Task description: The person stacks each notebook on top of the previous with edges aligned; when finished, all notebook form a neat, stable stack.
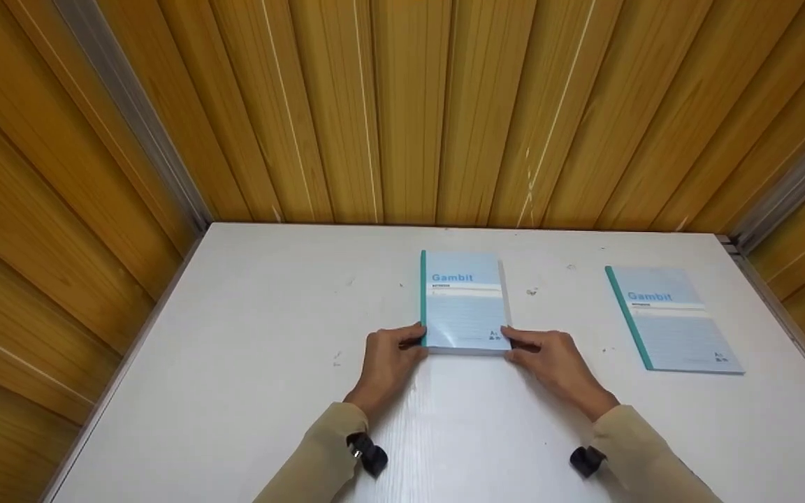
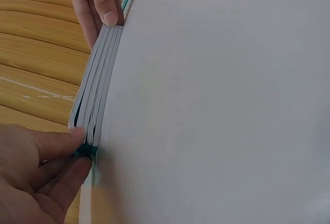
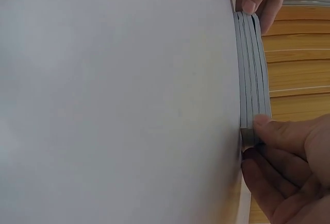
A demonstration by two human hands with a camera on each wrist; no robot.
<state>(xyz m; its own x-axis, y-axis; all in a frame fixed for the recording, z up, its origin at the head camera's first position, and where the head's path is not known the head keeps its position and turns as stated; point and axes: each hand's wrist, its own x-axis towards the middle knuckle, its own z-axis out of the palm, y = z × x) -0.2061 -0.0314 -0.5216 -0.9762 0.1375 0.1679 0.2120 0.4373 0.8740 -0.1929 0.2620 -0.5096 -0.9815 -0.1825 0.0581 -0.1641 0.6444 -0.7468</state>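
A stack of several light-blue notebooks (image 1: 464, 300) with green spines lies on the white table; the top cover reads "Gambit". My left hand (image 1: 392, 363) grips its near left corner, at the spine side. At the near right corner, my right hand (image 1: 549, 363) holds the stack by its edge. The left wrist view shows the layered page edges (image 2: 98, 85) between both hands, with the left thumb and fingers around the corner. From the right wrist, the same stack (image 3: 252, 69) shows the right thumb on its end; the far fingertips are partly hidden.
Another "Gambit" notebook (image 1: 675, 321) lies apart on the right of the white table (image 1: 249, 335), slightly turned. Yellow wood-look panels (image 1: 409, 112) rise behind the table's far edge and at both sides. Both sleeves carry small black wrist devices.
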